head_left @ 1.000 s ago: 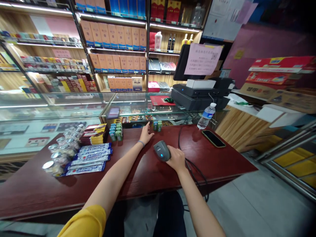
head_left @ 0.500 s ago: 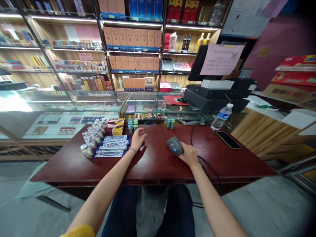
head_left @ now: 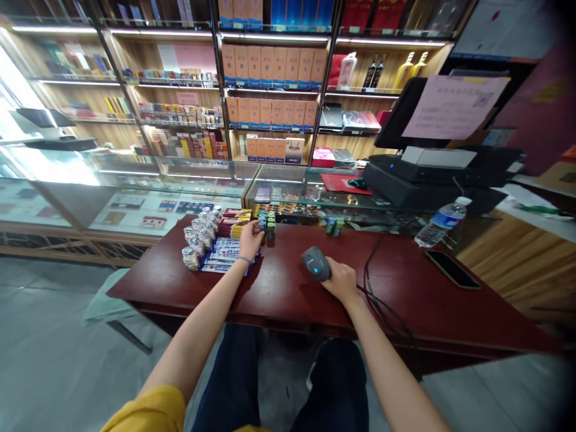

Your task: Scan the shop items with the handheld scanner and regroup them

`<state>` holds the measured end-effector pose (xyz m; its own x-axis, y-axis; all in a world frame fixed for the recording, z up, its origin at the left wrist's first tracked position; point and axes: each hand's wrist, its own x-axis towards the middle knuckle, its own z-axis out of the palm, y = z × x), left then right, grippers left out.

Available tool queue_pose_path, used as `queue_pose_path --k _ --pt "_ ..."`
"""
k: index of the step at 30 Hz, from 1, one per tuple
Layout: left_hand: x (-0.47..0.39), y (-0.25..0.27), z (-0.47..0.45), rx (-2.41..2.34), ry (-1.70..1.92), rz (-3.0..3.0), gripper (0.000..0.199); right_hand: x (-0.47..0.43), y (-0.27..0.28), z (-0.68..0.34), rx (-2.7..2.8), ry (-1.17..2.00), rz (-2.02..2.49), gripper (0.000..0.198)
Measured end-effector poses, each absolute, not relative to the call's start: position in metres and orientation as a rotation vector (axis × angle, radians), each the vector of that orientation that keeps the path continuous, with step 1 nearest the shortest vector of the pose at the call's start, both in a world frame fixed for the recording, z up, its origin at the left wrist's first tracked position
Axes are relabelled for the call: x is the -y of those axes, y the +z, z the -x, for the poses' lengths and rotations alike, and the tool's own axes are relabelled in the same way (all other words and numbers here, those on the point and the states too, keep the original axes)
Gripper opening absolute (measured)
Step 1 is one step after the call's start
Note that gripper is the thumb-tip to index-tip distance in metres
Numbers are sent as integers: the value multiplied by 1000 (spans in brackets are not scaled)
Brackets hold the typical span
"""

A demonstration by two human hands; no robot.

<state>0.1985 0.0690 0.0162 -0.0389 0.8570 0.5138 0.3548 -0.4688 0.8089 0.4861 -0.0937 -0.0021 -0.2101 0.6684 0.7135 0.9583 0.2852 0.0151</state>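
Note:
In my right hand is a grey barcode scanner with a lit blue light, held just over the dark red table and pointing left. My left hand is at the small blue-topped containers, its bent fingers closed around the front one, which they partly hide. Right beside stands a row of green-topped containers. Under and left of my left wrist lie blue-and-white packets. Farther left are several lidded jars, and behind the packets are stacks of red-and-yellow packs.
Two green containers stand near the table's far edge. A water bottle and a phone are on the right. The scanner's black cable runs over the table. Behind is a glass counter with a monitor.
My left hand has moved from bare table beside the containers onto the blue-topped ones. My right hand still holds the scanner. The view has turned left, shifting the scene right.

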Motion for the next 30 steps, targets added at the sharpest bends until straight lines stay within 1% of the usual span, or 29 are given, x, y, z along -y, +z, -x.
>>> queue_pose_path --k 8,11,15,21,25,27,30 --pt "-91 20 -209 -1367 1267 -2371 43 93 -12 -472 2014 -645 1372 36" --pt "-94 22 -214 -1442 1230 -2429 41 93 -11 -472 2008 -628 1382 35" --pt "-90 24 -217 -1494 1223 -2458 32 93 -11 -472 1996 -597 1402 36" --pt "-81 25 -219 -1470 1238 -2439 25 94 -10 -471 1992 -578 1414 37" --pt "-68 26 -229 -1309 1287 -2272 22 94 -10 -472 1972 -581 1424 38" --pt "-59 25 -240 -1197 1361 -1999 24 94 -11 -472 1958 -581 1417 37" --pt "-48 21 -258 -954 1375 -1470 34 95 -11 -473 1948 -570 1411 37"
